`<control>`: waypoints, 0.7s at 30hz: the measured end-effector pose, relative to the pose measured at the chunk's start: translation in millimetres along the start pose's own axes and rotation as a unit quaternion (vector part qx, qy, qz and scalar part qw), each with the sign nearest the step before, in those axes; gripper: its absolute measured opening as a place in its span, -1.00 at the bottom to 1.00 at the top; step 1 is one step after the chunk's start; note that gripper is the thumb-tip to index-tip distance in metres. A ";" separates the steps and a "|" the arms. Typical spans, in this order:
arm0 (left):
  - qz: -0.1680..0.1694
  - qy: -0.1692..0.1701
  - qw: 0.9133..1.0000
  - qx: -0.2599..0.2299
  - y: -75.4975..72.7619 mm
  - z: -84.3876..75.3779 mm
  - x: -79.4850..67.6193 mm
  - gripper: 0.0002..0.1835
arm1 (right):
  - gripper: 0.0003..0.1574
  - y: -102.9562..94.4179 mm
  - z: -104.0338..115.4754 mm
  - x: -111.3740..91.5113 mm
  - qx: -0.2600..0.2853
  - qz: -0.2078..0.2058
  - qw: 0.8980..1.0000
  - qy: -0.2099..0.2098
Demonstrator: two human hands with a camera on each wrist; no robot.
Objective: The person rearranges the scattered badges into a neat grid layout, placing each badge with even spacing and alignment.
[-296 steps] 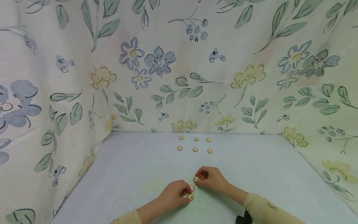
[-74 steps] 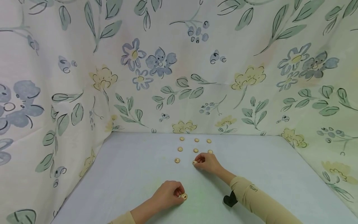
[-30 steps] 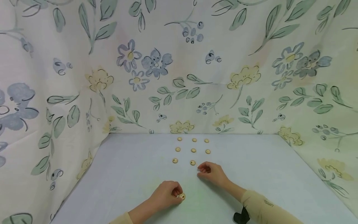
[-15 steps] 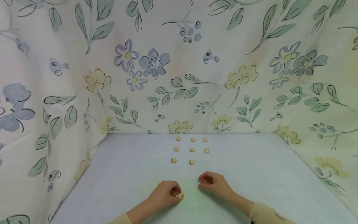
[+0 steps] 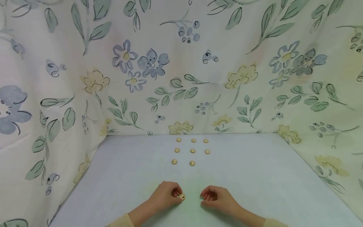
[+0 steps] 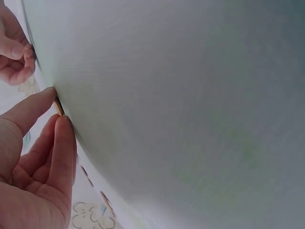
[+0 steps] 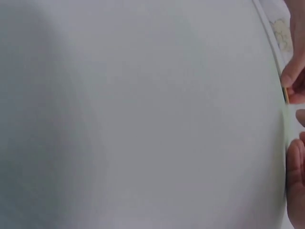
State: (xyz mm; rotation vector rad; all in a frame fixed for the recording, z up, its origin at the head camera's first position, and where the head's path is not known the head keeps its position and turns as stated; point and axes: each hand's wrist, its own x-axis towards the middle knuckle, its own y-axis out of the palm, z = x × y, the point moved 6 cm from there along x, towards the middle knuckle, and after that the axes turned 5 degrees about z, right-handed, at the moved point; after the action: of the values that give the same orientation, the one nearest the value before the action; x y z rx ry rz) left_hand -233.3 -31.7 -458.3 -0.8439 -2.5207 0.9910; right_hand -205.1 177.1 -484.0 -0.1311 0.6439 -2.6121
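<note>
My left hand pinches a small round wooden button between thumb and fingertips, low over the white table. In the left wrist view the button shows edge-on as a thin tan strip between thumb and fingers. To its right, my right hand rests near the table, fingers loosely curled and thumb apart, with nothing between them. Ahead of both hands, several similar buttons lie flat; the nearest two are a left button and a right button. In the right wrist view, my right hand is partly cut off.
Behind the front pair, a middle row includes a button at right, and a back row includes a button at its middle. A floral curtain stands along the table's back edge and sides.
Over these frames two more buttons have come to lie in a front row. My right hand has let go of the second one and drawn back towards me. The left hand still holds a button.
</note>
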 end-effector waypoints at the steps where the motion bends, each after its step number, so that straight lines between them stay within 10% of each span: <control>1: 0.000 -0.001 1.000 0.003 0.2 0.0 0.4 -0.85 | -0.73 1.1 0.9 -2.6 0.005 0.002 1.000 0.001; 10: 0.023 -0.011 1.000 0.015 0.8 -4.9 17.8 -0.89 | -0.73 5.2 -0.6 -13.2 0.023 -0.001 1.000 -0.007; 21: 0.011 0.016 0.999 0.048 12.6 -20.3 74.9 -0.88 | -0.72 6.1 -3.4 -15.7 0.025 -0.013 0.999 -0.026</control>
State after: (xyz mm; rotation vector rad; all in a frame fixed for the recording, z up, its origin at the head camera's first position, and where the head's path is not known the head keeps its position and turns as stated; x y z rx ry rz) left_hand -277.1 32.7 -447.8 -0.8538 -2.4212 1.0871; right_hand -189.3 180.7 -489.6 -0.1933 0.5606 -2.6377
